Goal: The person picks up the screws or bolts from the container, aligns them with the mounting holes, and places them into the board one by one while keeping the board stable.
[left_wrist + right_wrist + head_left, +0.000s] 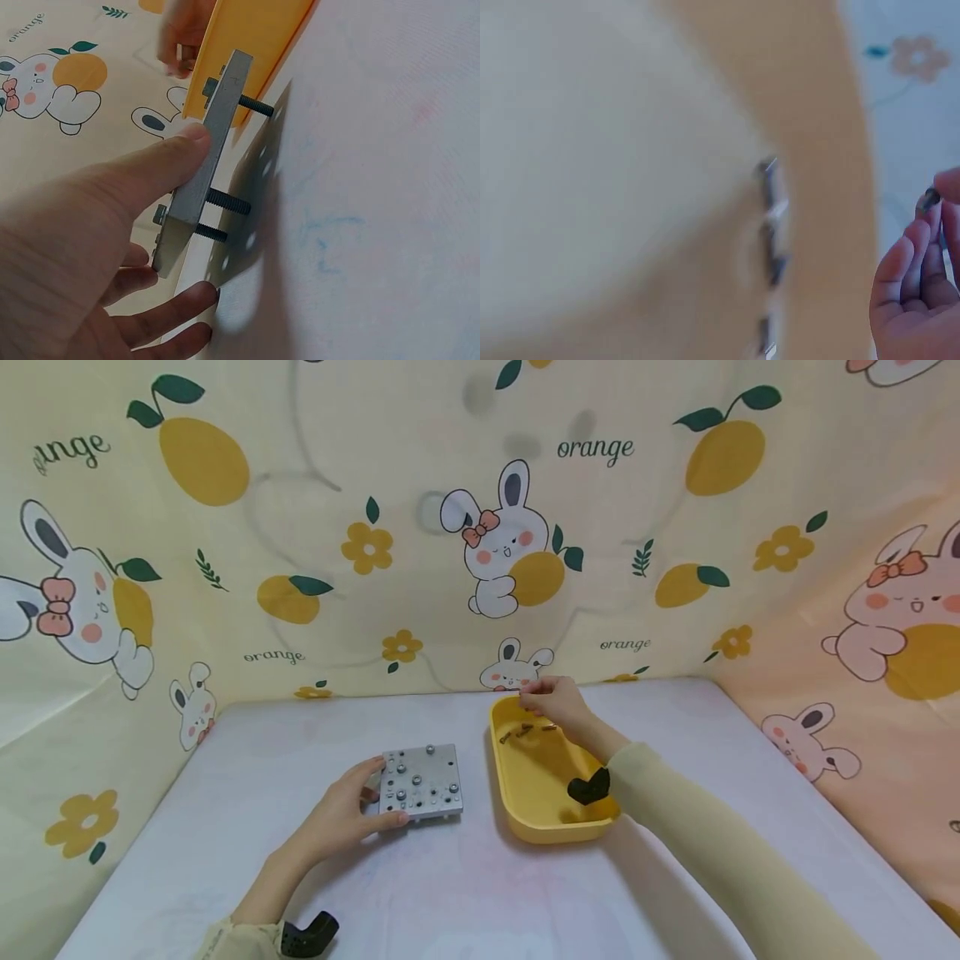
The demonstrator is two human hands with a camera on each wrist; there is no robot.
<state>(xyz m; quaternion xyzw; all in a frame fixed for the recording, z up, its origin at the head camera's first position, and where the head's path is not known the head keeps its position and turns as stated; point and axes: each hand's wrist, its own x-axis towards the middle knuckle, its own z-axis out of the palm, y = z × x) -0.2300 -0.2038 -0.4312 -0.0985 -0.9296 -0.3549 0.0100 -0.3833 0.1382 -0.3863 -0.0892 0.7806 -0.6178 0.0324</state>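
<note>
My left hand [343, 814] grips a square metal plate [438, 763] by its left side, thumb along the near edge. Several screws [417, 780] stand in holes in the plate, and the left wrist view shows their threaded shanks [229, 201] sticking out underneath. Whether those shank ends touch the table I cannot tell. Over the far end of a yellow tray [536, 785], my right hand [558, 703] pinches a small dark screw [928, 199] between thumb and fingertips. Several loose screws [524, 731] lie in the tray's far part.
A white tabletop [457, 893] carries both the plate and the tray, the tray standing to the right of the plate. Behind the table and along both sides hangs a printed cloth [420, 460] with rabbits and oranges. Black straps [309, 937] are on both sleeves.
</note>
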